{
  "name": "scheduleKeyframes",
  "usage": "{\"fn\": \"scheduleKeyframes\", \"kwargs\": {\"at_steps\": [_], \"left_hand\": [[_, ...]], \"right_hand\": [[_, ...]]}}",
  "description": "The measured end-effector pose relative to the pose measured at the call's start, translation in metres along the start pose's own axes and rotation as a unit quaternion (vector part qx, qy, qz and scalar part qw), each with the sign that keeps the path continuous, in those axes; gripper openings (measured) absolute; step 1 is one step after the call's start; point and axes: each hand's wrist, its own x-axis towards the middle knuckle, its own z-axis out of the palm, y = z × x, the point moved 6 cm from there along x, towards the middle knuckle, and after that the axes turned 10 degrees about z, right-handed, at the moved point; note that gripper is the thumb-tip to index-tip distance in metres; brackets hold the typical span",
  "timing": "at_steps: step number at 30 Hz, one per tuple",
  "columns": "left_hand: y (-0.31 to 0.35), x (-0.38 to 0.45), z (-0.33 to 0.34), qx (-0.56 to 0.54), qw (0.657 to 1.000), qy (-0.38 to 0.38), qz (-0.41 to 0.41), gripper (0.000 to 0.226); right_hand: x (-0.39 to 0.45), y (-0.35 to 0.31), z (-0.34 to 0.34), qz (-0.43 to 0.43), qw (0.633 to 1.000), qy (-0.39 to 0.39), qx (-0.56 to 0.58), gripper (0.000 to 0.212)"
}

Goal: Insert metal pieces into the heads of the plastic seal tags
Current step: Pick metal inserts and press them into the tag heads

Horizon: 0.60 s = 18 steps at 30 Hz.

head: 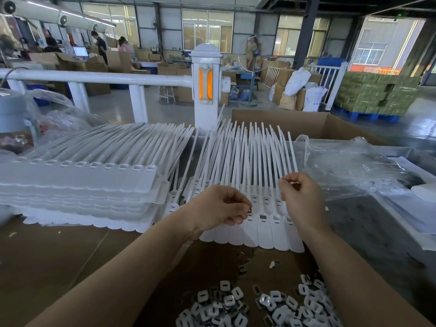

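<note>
Head cam, near edge of the desk: a pile of small metal pieces (pixel 257 305) lies on brown cardboard (pixel 47 256), btw the two forearms. A few loose pieces sit a bit farther in.

Next comes a row of white seal tags (pixel 264 234) joined side by side, heads up, tails fanning away. Left hand (pixel 217 208) has its fingers curled, tips pinching sth small and dark right at one tag head; can't tell for sure it's a metal piece. Right hand (pixel 299 197) is lifted just over the tags, thumb and fingers pinched close together; what it holds, if anything, can't tell.

At the left side sits a big stack of more tags (pixel 82 185), touching the row. At the right lies crinkly clear plastic (pixel 354 166).

Past the far edge: an open cardboard box (pixel 306 123), a white post (pixel 205 90) w/ orange strips and a white rail (pixel 94 77). Far back are boxes, a fan and people.
</note>
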Motion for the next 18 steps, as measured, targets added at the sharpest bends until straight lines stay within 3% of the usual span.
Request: {"fn": "scheduleKeyframes", "kwargs": {"at_steps": [5, 11, 18], "left_hand": [[-0.001, 0.001, 0.002, -0.020, 1.000, 0.014, 0.008, 0.009], [-0.001, 0.003, 0.005, 0.001, 1.000, 0.010, 0.013, 0.010], [0.004, 0.017, 0.013, 0.052, 0.997, 0.054, 0.012, 0.012]], "right_hand": [[0.004, 0.004, -0.001, 0.017, 1.000, 0.003, 0.015, 0.004], [0.005, 0.006, -0.001, 0.013, 1.000, 0.004, 0.004, 0.005], [0.008, 0.011, 0.002, 0.021, 1.000, 0.012, 0.018, 0.007]]}}
